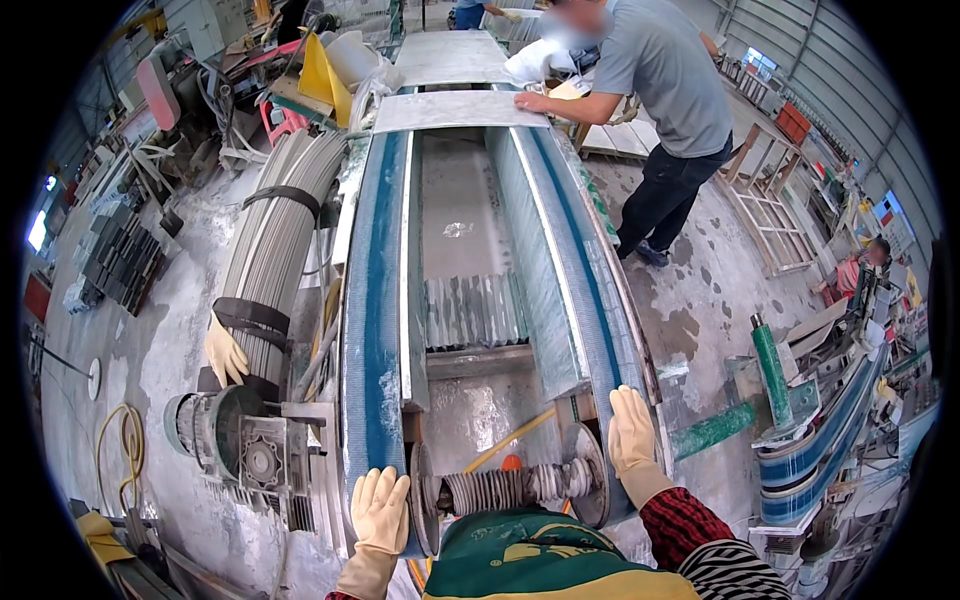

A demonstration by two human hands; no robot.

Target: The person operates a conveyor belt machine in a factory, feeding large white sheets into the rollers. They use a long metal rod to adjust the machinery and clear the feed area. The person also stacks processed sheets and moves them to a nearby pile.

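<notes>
My left hand [380,510], in a cream rubber glove, lies flat with its fingers out on the near end of the left blue conveyor belt [373,320]. My right hand [634,445], gloved alike, rests at the near end of the right conveyor belt [585,270], fingers stretched and close together. Neither hand holds anything. Between them runs a ribbed roller [510,488] with round end discs. Farther off, a pale flat slab [455,112] bridges both belts, with a co-worker's hand [532,103] touching its right end. Another slab [450,55] lies behind it.
Left of the conveyor stand a motor [262,455] and a strapped bundle of long strips [270,250] with a loose glove [225,350] on it. A co-worker [665,90] leans in at the far right. A green post [771,370] and a curved blue belt [830,450] stand right.
</notes>
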